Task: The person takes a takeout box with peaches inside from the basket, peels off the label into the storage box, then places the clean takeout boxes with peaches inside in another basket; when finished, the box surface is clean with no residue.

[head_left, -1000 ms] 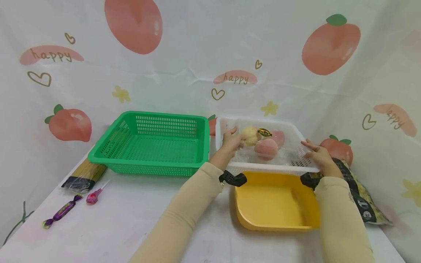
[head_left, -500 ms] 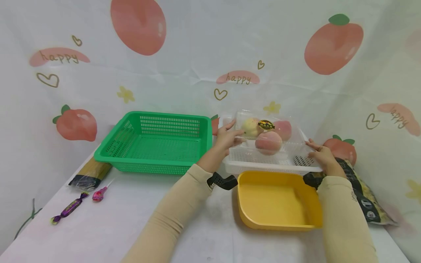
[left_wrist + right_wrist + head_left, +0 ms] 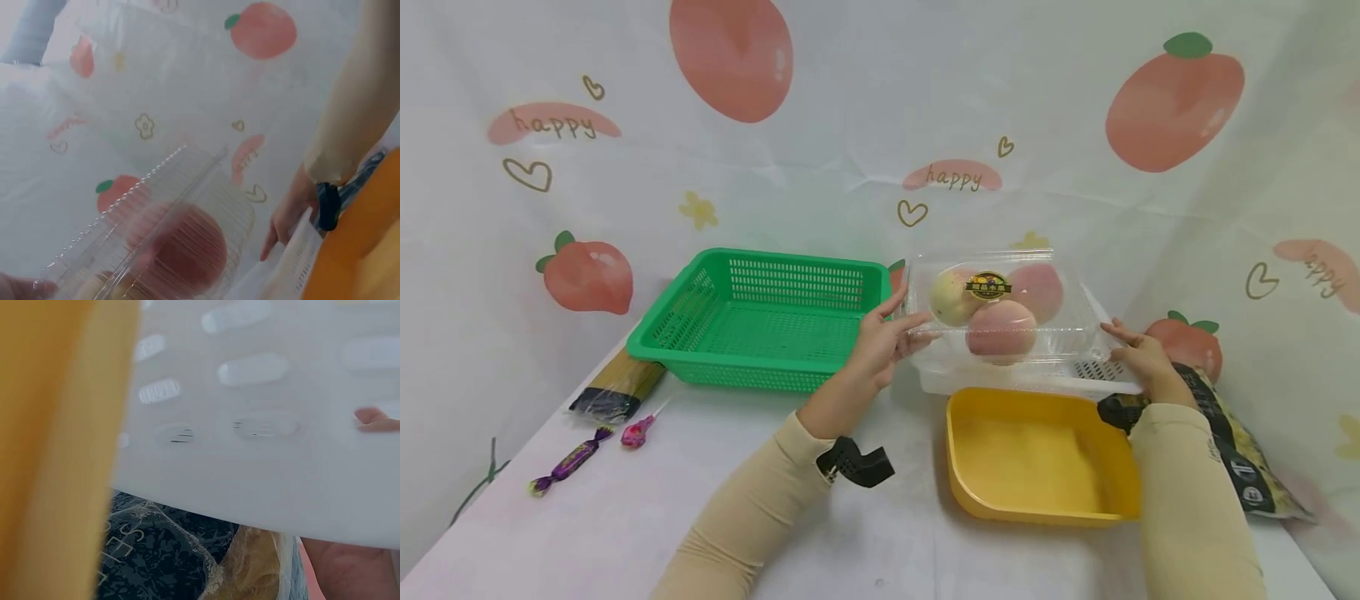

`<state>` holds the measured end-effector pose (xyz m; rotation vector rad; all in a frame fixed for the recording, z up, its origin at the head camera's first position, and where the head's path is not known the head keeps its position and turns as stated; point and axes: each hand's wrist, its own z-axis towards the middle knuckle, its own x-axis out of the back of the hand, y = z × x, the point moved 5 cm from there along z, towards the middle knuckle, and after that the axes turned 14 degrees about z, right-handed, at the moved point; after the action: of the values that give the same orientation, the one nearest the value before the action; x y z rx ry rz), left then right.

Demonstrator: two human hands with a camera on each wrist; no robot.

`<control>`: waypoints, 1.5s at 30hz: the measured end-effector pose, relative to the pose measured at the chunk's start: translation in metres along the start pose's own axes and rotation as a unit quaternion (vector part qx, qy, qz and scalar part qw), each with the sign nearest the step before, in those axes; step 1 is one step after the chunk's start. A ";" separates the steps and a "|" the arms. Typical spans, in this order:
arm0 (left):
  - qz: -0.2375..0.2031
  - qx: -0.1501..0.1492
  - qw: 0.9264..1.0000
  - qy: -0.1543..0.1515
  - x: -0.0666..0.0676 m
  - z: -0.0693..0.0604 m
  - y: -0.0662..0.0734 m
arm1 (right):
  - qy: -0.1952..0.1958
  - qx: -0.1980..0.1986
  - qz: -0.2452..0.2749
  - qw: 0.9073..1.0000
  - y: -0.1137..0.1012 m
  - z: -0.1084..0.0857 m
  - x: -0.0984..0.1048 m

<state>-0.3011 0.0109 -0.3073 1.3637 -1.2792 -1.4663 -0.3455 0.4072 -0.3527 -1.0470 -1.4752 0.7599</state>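
Observation:
My left hand (image 3: 876, 346) grips the left end of a clear plastic fruit box (image 3: 1063, 343), which is tilted and raised above a white slotted basket (image 3: 940, 379). Inside the box lie 3 peaches (image 3: 1002, 329), one yellowish and the others pink, under a black and gold label. At the basket's right rim, my right hand (image 3: 1150, 362) holds on, its fingertips near the box's right end. The left wrist view shows the clear box (image 3: 178, 172) close up. In the right wrist view, the white basket wall (image 3: 250, 481) hides most of the right hand.
A green slotted basket (image 3: 775, 379) stands left of the white one. In front is a yellow basin (image 3: 1037, 510). A black, clear-windowed bag (image 3: 1243, 467) lies right. Noodle-like sticks in a packet (image 3: 613, 392), a lollipop (image 3: 637, 432) and a purple-wrapped candy (image 3: 572, 461) lie left.
The fruit box has risen out of the white basket and shifted slightly left, its left end carried by my left hand. My right hand has stayed at the basket's right rim.

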 end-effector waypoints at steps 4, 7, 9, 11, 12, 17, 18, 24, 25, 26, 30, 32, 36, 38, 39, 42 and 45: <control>-0.004 0.005 1.000 -0.001 0.015 -0.022 0.006 | -0.002 -0.003 -0.003 1.000 0.000 0.000 0.001; -0.002 0.002 1.000 -0.010 0.025 -0.039 0.011 | 0.000 -0.004 -0.003 1.000 0.001 0.000 0.001; -0.002 -0.003 1.000 -0.022 0.031 -0.049 0.013 | 0.006 -0.009 0.005 1.000 0.002 0.000 0.002; 0.000 -0.012 0.999 -0.031 0.037 -0.060 0.016 | 0.013 -0.014 0.010 1.000 0.003 0.000 0.003; 0.001 -0.014 0.999 -0.033 0.040 -0.065 0.016 | 0.015 -0.015 0.011 1.000 0.004 0.001 0.003; 0.024 -0.022 0.999 -0.036 0.056 -0.090 0.019 | 0.026 -0.017 0.008 0.999 0.006 0.002 0.003; 0.030 -0.024 0.999 -0.035 0.059 -0.095 0.019 | 0.026 -0.017 0.008 0.999 0.006 0.003 0.004; 0.068 -0.025 0.996 -0.043 0.076 -0.119 0.015 | 0.018 -0.017 0.012 1.000 0.007 0.001 0.004; 0.076 -0.023 0.996 -0.048 0.078 -0.123 0.014 | 0.016 -0.015 0.008 1.000 0.006 0.000 0.004; 0.081 -0.022 0.995 -0.053 0.080 -0.127 0.012 | 0.016 -0.015 0.006 1.000 0.006 0.000 0.004; 0.111 -0.024 0.991 -0.063 0.087 -0.142 0.007 | 0.020 -0.013 0.011 1.000 0.005 -0.001 0.002; 0.125 -0.028 0.990 -0.063 0.092 -0.150 0.004 | 0.021 -0.012 0.021 1.000 0.005 -0.001 0.000; 0.144 -0.027 0.987 -0.062 0.105 -0.165 -0.004 | 0.015 -0.006 0.008 1.000 0.002 -0.001 0.000; 0.151 -0.019 0.986 -0.061 0.111 -0.172 -0.009 | 0.014 -0.007 -0.002 1.000 0.001 -0.001 0.001; 0.153 -0.014 0.986 -0.063 0.114 -0.174 -0.011 | 0.012 -0.007 -0.004 1.000 0.001 -0.001 0.001; 0.152 0.001 0.986 -0.068 0.122 -0.182 -0.020 | 0.010 -0.009 0.007 1.000 0.001 -0.001 0.001; 0.144 0.000 0.987 -0.073 0.129 -0.188 -0.028 | 0.009 -0.010 0.013 1.000 0.001 -0.002 0.001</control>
<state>-0.1332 -0.1391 -0.3520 1.0353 -1.5002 -1.3822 -0.3437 0.4082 -0.3531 -1.0876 -1.4583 0.7534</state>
